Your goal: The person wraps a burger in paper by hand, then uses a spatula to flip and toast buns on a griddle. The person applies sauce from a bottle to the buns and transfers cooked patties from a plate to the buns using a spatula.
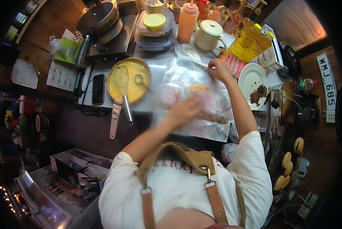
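Observation:
Blurred by motion, my left hand (188, 110) is over printed food wrapping paper (216, 126) on the worktop. Just beyond its fingers shows a yellow-orange round food item (199, 88), partly covered by the blur; whether it is a bun or cheese is unclear. My right hand (219, 70) is at the far right edge of the shiny, translucent wrapping (179, 71). Its fingers are curled together there, but any grip is hidden. Left of the paper lies a round pan of yellow sauce (139, 90), with a wire whisk (125, 97) and a spoon (139, 78) in it.
A white plate (251, 77) with browned meat pieces (258, 94) stands at right. Behind are a squeeze bottle (188, 23), an enamel mug (206, 37), oil bottles (247, 37) and lidded containers (153, 37). A phone (98, 89) lies left; several buns (287, 169) are lower right.

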The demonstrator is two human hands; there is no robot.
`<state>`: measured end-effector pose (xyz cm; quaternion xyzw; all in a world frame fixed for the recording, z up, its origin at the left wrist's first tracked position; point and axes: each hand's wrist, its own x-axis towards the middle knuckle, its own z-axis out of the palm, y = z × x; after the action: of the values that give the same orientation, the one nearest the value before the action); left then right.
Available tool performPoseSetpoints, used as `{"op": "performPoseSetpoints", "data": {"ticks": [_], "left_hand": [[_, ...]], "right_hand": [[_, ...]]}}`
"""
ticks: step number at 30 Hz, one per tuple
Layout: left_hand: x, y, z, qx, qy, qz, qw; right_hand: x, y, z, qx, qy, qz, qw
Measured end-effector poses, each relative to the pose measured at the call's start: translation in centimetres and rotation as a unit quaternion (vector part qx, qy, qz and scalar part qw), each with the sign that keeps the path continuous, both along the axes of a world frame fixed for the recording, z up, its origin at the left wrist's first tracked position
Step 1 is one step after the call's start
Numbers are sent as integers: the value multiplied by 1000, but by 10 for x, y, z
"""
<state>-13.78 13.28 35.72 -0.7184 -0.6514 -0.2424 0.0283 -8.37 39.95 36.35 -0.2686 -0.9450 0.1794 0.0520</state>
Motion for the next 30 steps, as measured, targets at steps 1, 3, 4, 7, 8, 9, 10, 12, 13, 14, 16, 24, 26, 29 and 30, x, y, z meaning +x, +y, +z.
{"op": "performPoseSetpoints", "data": {"ticks": [1,3,4,7,8,9,10,12,13,14,16,24,26,29,30], "left_hand": [[-3,2,3,2,0,7,1000],[-9,4,10,37,8,-1,999],[-12,7,10,37,7,7,999],[-15,15,9,53,-90,21,994],[-16,15,13,21,-140,46,989],[-15,17,17,-12,-191,67,979],[-13,18,18,-14,-193,66,979],[-9,24,27,0,-326,155,933],[-8,27,33,-1,-328,152,932],[-8,29,46,-63,-484,178,854],[-9,35,47,-123,-622,199,747],[-12,35,18,-31,-750,163,640],[-7,32,17,23,-749,159,643],[-3,43,3,-1,-720,170,673],[2,45,9,53,-721,145,675]], "right_hand": [[1,0,5,-53,27,9,998],[8,-14,27,-72,98,56,991],[11,-20,34,-73,95,64,991],[32,-38,54,16,138,136,981],[36,-51,69,-44,122,138,982],[40,-63,75,-105,106,136,979],[41,-70,75,-106,105,135,980],[46,-82,76,-150,83,99,980],[49,-86,73,-151,90,97,980],[49,-88,70,-151,92,96,980],[51,-91,67,-153,66,83,982],[36,-92,75,-177,87,147,969],[29,-98,72,-133,125,165,969],[30,-94,72,-120,113,162,973],[34,-90,74,-99,119,164,974]]}}
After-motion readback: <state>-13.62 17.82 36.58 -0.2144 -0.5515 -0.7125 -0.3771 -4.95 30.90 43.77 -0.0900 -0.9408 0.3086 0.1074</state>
